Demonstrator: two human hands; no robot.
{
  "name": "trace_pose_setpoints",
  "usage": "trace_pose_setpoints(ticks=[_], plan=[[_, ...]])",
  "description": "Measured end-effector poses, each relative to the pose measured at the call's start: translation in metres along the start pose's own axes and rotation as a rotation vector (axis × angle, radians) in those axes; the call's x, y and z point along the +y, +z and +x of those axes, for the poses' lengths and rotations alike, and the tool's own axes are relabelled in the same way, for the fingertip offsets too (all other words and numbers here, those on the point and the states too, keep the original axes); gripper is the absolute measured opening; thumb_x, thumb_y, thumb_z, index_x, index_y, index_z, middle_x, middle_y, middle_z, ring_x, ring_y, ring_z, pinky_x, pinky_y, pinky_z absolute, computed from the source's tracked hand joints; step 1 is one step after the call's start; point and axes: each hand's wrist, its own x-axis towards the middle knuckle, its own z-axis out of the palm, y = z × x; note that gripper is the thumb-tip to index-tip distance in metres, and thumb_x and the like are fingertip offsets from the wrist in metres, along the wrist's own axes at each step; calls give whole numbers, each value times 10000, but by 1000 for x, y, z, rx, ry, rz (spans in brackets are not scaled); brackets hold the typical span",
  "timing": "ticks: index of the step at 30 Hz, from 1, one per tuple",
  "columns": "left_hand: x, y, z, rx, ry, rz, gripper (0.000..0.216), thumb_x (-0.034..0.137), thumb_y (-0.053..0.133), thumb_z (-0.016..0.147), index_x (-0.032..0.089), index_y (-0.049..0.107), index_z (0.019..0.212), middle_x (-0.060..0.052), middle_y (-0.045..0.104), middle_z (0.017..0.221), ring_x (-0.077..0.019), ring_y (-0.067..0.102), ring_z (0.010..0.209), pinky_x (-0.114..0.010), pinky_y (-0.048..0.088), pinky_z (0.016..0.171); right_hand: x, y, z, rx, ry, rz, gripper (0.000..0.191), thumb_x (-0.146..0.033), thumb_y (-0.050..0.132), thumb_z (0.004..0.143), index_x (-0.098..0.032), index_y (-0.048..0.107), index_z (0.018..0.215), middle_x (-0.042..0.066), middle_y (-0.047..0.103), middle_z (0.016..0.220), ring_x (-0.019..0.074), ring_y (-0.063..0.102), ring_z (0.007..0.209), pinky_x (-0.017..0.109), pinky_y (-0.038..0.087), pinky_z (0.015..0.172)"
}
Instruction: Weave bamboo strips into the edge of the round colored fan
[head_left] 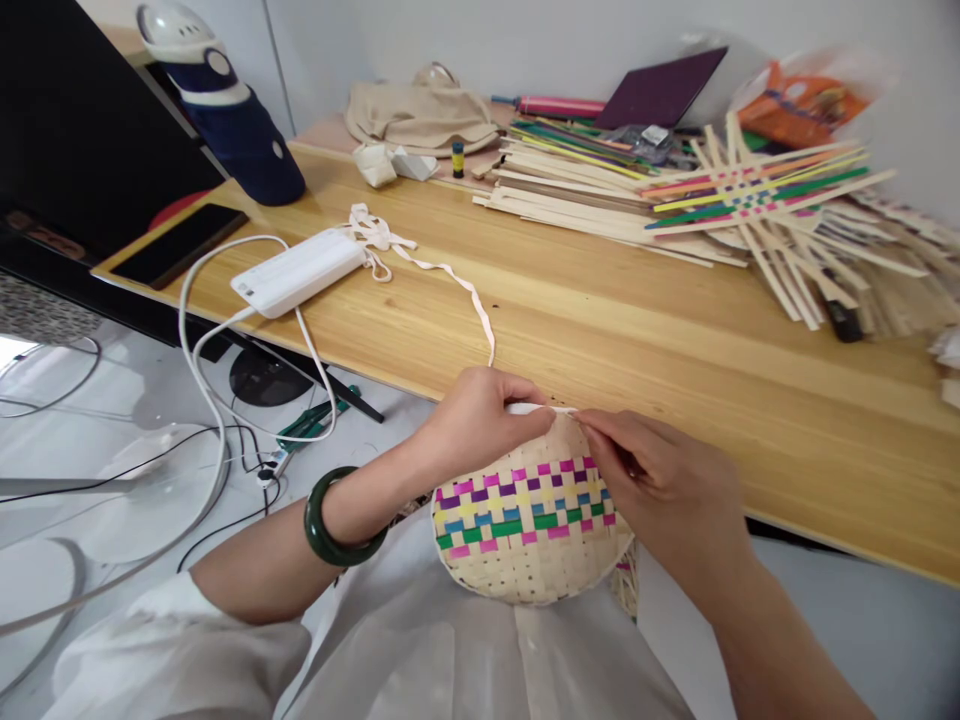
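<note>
A small woven basket (pixel 525 530) with pink, purple, yellow, blue and green bands rests against my lap at the front edge of the wooden table (pixel 675 330). My left hand (pixel 480 420), a green bangle on its wrist, is closed on the basket's upper rim and pinches a white ribbon (pixel 450 275) there. My right hand (pixel 660 490) pinches the same ribbon at the rim, fingers pressed together, and rests on the basket's right side. The ribbon trails back over the table toward a white power bank (pixel 296 272).
Loose bamboo strips and a partly woven coloured mat (pixel 720 195) lie at the back right. A beige cloth hat (pixel 420 115), a dark phone (pixel 180 243), a navy and white appliance (pixel 225 110) and a purple folder (pixel 660 90) sit further back. Cables (pixel 202 400) hang left.
</note>
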Motion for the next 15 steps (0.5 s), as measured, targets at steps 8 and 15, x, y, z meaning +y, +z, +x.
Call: trace_pose_setpoints(ticks=[8, 15], plan=[[-3, -2, 2, -27, -7, -21, 205, 216, 525, 772, 169, 725, 764, 24, 719, 758, -108, 603, 693, -183, 419, 603, 3, 1, 2, -37, 73, 145, 136, -208, 554, 881, -210, 684, 923, -26, 706, 812, 106, 649, 688, 218, 469, 580], [-3, -1, 2, -27, -19, -9, 208, 221, 523, 768, 173, 725, 764, 22, 719, 760, -118, 611, 705, -191, 419, 601, 5, 3, 2, -70, 77, 140, 146, -204, 550, 879, -209, 684, 937, -18, 713, 842, 115, 662, 723, 221, 473, 595]])
